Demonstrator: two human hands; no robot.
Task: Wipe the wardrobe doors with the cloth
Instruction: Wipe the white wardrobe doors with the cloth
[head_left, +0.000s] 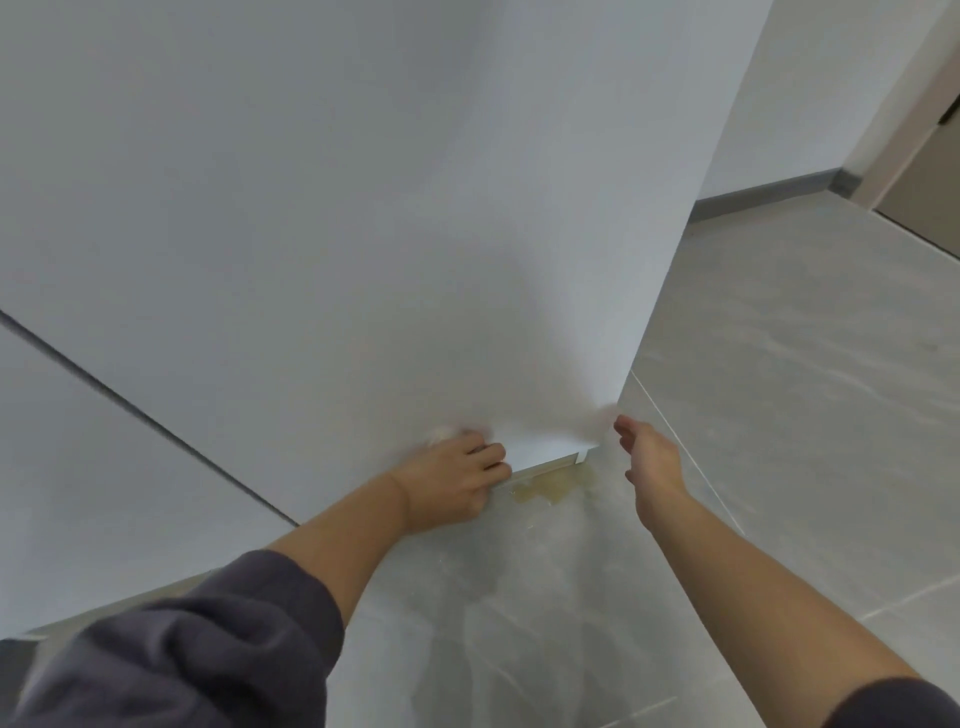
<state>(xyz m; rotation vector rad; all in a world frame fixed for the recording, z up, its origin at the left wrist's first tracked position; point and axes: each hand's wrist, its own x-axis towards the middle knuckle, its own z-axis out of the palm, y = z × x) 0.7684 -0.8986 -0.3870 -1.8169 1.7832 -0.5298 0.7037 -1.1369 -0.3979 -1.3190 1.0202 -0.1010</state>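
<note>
Two hands sit low at the bottom corner of the flat, matt grey-white wardrobe door (415, 208). The left hand (457, 480) has its fingers curled over a small, crumpled white cloth (440, 434), pressing it against the panel just above the lower edge (the cloth is blurred and mostly hidden by the hand). The right hand (652, 460) is loose and spread just beside the door's outer edge, holding nothing. Soft and light, the cloth will likely bunch and slide under the palm, so a gathered hold with fingers over its middle seems best. The door looks stiff and smooth but may swing, so steadying its free edge seems wise. A yellowish stain (550, 488) marks the grey marbled floor tiles (779, 364) below the corner
</note>
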